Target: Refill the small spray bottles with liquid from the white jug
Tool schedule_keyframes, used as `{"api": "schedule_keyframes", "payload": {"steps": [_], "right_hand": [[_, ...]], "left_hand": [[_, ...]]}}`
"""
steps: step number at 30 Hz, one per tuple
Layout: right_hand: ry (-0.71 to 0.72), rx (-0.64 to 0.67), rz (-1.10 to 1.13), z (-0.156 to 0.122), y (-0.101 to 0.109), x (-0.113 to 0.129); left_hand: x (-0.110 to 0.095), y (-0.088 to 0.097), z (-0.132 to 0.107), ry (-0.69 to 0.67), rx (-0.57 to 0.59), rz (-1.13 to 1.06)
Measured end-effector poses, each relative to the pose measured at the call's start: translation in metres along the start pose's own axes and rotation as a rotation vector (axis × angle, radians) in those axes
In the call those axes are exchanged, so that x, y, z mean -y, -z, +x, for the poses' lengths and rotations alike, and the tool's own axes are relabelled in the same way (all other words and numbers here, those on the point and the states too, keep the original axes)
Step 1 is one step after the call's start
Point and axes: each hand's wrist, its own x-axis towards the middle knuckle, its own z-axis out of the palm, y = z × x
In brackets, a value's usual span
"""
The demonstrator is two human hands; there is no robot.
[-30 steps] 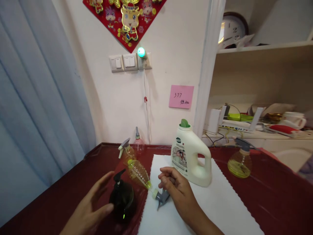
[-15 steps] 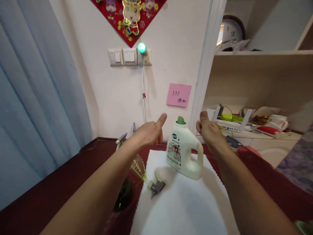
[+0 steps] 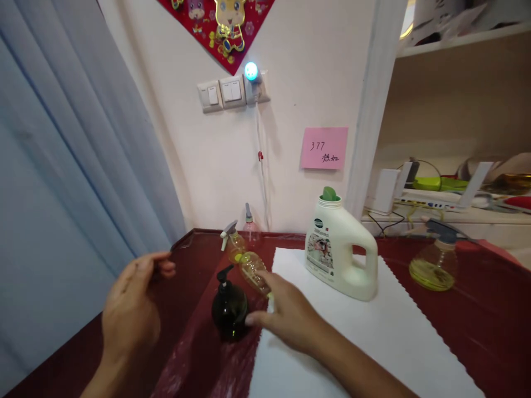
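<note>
My left hand (image 3: pixel 130 307) hangs over the dark red table at the left, fingers loosely curved and apart, holding nothing. My right hand (image 3: pixel 286 312) is open, thumb and index finger spread, over the left edge of the white mat (image 3: pixel 398 326). Beneath it a clear spray bottle (image 3: pixel 252 271) lies on its side; its trigger head is hidden by the hand, and I cannot tell if they touch. Beside my right thumb stands a dark pump bottle (image 3: pixel 229 312). Upright on the mat is a pale green detergent jug (image 3: pixel 338 249) with a green piece in its mouth.
Behind stand a yellowish spray bottle (image 3: pixel 235 246) and a pink one (image 3: pixel 250 231). At the right is a spray bottle of yellow liquid (image 3: pixel 433 271). A white router (image 3: pixel 431 199) occupies the shelf. Blue curtain (image 3: pixel 83 166) borders the left side.
Both hands have come down from beside the jug and out of their thumbs-up fists. My left moved left; my right moved to the lying spray bottle. The view has shifted left.
</note>
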Motion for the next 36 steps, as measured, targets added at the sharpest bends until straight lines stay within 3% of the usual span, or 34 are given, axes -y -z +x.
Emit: {"api": "schedule_keyframes", "payload": {"steps": [2,4,7,10,13,16,19,22,24,28,36], "right_hand": [[-0.017,0.072,-0.029,0.009,-0.034,-0.008],[-0.011,0.072,-0.043,0.017,-0.063,-0.015],[-0.012,0.024,-0.024,0.024,-0.092,-0.021],[-0.004,-0.027,0.015,0.023,-0.099,-0.022],[0.025,-0.095,0.103,0.011,-0.077,-0.018],[0.001,-0.199,0.194,-0.012,-0.03,-0.013],[-0.055,-0.399,0.099,-0.038,0.021,-0.017],[-0.125,-0.524,-0.06,-0.061,0.053,-0.036],[-0.163,-0.543,-0.105,-0.073,0.061,-0.053],[-0.194,-0.514,-0.071,-0.088,0.056,-0.085],[-0.219,-0.484,0.057,-0.092,0.046,-0.103]], "left_hand": [[0.026,0.017,-0.008,0.211,-0.039,-0.065],[0.047,0.027,-0.018,0.315,-0.009,-0.026],[0.064,0.034,-0.029,0.353,0.091,0.06],[0.067,0.032,-0.031,0.333,0.188,0.093],[0.069,0.022,-0.025,0.312,0.277,0.111],[0.073,0.001,-0.023,0.179,0.406,0.184],[0.076,-0.03,-0.032,-0.168,0.703,0.344],[0.081,-0.064,-0.046,-0.534,1.078,0.55],[0.084,-0.083,-0.056,-0.645,1.226,0.605],[0.088,-0.107,-0.069,-0.739,1.359,0.594],[0.097,-0.118,-0.077,-0.84,1.357,0.626]]}}
